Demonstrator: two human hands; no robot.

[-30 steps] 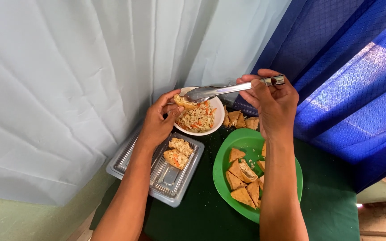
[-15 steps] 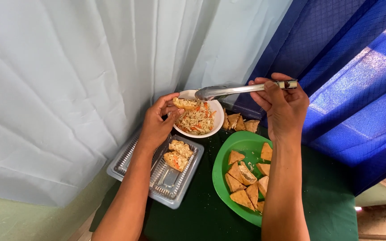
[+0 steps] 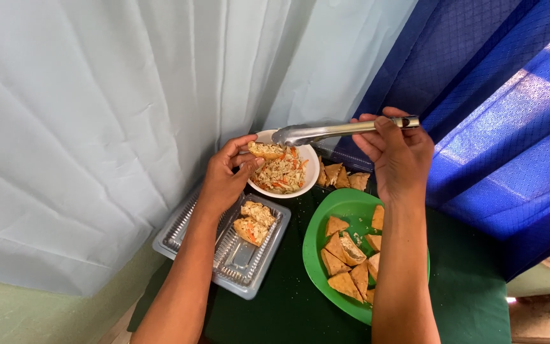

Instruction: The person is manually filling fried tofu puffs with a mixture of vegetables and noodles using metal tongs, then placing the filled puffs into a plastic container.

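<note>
Over the white bowl (image 3: pixel 288 175), the left hand (image 3: pixel 227 178) pinches a stuffed pastry (image 3: pixel 266 151) while the right hand (image 3: pixel 397 156) grips closed metal tongs (image 3: pixel 326 132).

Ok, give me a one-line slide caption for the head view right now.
Left hand holds a stuffed tofu piece over the white bowl while the right hand holds metal tongs above.

You get soft, even daylight through the pale curtain (image 3: pixel 128 127), with the blue cloth (image 3: pixel 510 127) right of it glowing brightest in patches (mild glare there). Below the curtain, shadows stay faint. Focus is sharp centrally; the frame's edges bend slightly.
</note>
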